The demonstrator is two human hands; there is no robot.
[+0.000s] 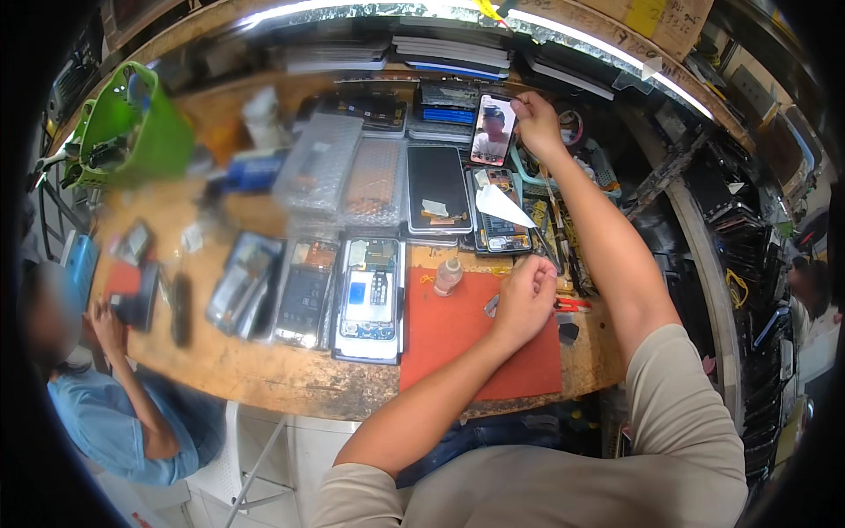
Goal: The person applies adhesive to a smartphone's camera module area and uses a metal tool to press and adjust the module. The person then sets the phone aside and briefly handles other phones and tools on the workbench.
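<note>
My right hand reaches to the far side of the bench, its fingers closed on the upper right edge of a lit smartphone. The phone leans upright and its screen shows a person. My left hand is curled with fingertips together above the right part of a red work mat; what it holds, if anything, is hidden. Beside that hand are a small grey piece and a red-handled tool. A small clear bottle stands at the mat's far edge. Behind lies an opened phone with a white paper piece over it.
Left of the mat lie an opened white-framed device, a dark tablet-like panel and bubble-wrapped packs. A green basket stands far left. A co-worker in blue handles a dark device. A teal basket sits at the right.
</note>
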